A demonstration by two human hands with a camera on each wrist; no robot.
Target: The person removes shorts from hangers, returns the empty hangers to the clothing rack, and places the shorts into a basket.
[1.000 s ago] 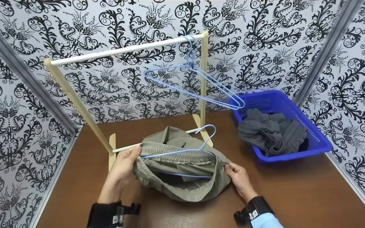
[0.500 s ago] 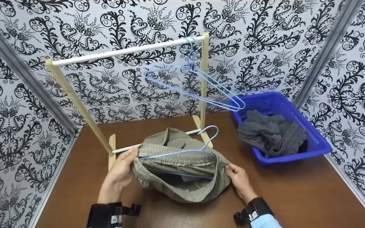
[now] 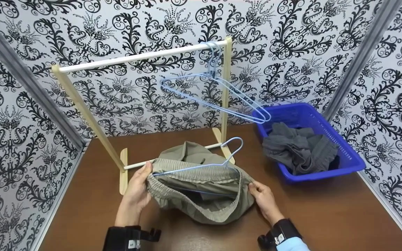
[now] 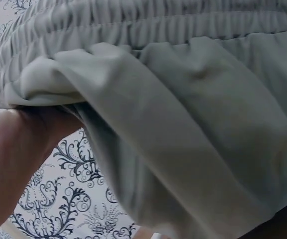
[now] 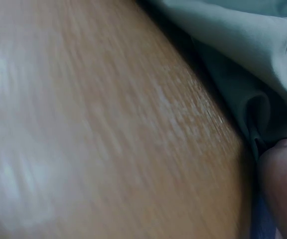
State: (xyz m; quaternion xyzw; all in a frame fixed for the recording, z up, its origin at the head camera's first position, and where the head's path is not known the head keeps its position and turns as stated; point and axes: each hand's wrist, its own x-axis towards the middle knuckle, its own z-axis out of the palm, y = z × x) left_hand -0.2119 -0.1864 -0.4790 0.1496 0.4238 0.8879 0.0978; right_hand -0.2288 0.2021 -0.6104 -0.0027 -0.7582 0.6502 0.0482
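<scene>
Olive-grey pants (image 3: 201, 176) with a gathered elastic waistband are held spread over the table, the waist opening toward me. A light blue hanger (image 3: 194, 167) lies inside the waist; its hook sticks out above the back waistband. My left hand (image 3: 136, 191) grips the left end of the waistband, thumb on top, right by the hanger's left end. My right hand (image 3: 264, 201) pinches the cloth at the right side of the waist. The left wrist view shows the pants' folds (image 4: 183, 124) close up. In the right wrist view, only part of the right hand (image 5: 285, 184) shows, against the cloth.
Behind the pants stands a rack with a white top bar (image 3: 141, 56) and wooden posts. Blue hangers (image 3: 215, 106) hang at its right end. A blue basket (image 3: 347, 153) with dark grey clothing (image 3: 298, 148) stands on the brown table (image 3: 326, 212) at right. Patterned walls enclose the table.
The hanger's hook has shifted slightly to the right and its lower bar has sunk a little into the pants. My left wrist has moved slightly right. Both hands keep their hold.
</scene>
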